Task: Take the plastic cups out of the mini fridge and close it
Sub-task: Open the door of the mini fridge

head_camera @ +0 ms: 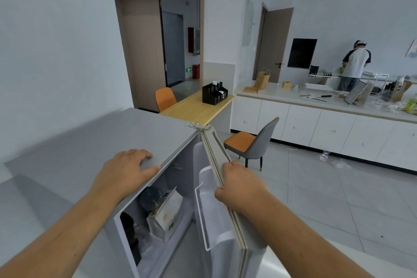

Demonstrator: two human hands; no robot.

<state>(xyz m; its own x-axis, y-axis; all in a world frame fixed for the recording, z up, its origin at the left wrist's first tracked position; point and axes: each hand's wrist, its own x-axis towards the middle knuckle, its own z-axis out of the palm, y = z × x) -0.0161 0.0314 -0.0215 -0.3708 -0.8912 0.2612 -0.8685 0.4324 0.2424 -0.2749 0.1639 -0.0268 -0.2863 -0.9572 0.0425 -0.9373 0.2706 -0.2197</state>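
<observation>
A grey mini fridge stands below me with its door swung open to the right. My left hand lies flat on the fridge top at its front edge, fingers spread. My right hand is closed around the top edge of the door. Inside, a clear plastic cup with a domed lid sits beside a white paper bag. A dark object and another clear plastic item sit lower left, partly hidden by the fridge wall.
A grey chair with an orange seat stands just beyond the open door. A wooden table with a black organiser and an orange chair lies behind the fridge. A long white counter runs at right, where a person stands.
</observation>
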